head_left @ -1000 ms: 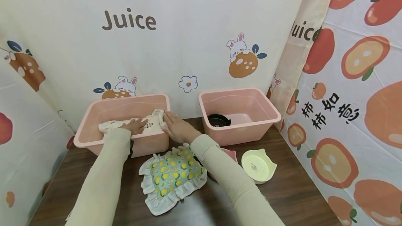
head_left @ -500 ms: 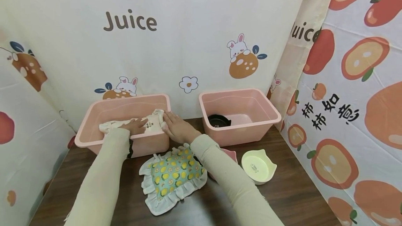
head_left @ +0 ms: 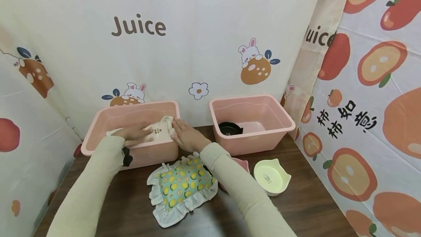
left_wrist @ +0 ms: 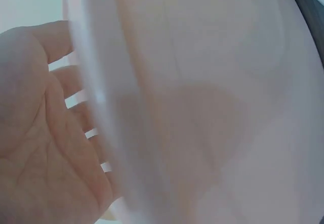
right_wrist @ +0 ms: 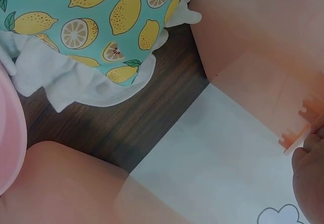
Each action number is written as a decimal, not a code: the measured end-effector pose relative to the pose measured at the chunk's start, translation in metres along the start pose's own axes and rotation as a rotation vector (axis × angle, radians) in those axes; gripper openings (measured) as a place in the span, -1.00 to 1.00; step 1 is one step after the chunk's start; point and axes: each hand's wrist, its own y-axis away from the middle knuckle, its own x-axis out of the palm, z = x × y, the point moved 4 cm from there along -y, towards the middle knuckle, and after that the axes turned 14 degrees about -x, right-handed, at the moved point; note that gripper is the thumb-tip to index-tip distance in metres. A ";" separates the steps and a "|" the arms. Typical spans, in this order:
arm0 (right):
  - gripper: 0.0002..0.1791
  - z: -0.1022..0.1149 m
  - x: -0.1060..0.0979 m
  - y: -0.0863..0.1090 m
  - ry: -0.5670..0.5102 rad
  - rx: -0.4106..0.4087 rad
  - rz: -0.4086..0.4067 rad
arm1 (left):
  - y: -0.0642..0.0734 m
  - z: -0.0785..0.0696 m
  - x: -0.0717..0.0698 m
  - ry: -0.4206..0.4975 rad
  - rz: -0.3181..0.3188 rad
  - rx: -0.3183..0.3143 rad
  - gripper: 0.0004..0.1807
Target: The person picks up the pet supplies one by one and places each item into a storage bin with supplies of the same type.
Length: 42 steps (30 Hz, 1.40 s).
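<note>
A cream cloth garment (head_left: 161, 131) with a small dark print lies in the left pink bin (head_left: 151, 154), bunched at its right end. My left hand (head_left: 134, 132) is over the cloth's left part, partly covering it. The left wrist view shows this hand (left_wrist: 45, 128) palm toward the camera, fingers stretched out behind the bin's rim. At the bin's right rim, my right hand (head_left: 189, 136) lies with straight fingers against the bunched end of the cloth. In the right wrist view only part of that hand (right_wrist: 309, 178) shows, by the bin's edge.
A lemon-print cloth with a white frill (head_left: 184, 184) lies in front of the bins. The right pink bin (head_left: 253, 143) holds a black cat-eared dish (head_left: 231, 128). On the table stand a pale green cat-eared dish (head_left: 271, 176) and a pink dish (head_left: 242, 164), partly behind the right sleeve.
My left hand has shifted slightly left and up over the cloth, and its wrist has turned. The right hand holds its place at the rim. The head view has tilted up slightly.
</note>
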 end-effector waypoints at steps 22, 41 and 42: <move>-0.30 -0.002 0.003 -0.001 0.011 -0.011 -0.023 | 0.088 -0.028 0.024 -0.086 -0.448 0.094 -0.14; -0.30 -0.002 0.004 -0.001 0.014 -0.004 -0.028 | 0.126 -0.035 0.113 -0.151 -0.659 0.154 -0.11; -0.30 -0.002 0.005 -0.001 0.014 -0.003 -0.030 | 0.127 -0.036 0.117 -0.154 -0.651 0.146 -0.11</move>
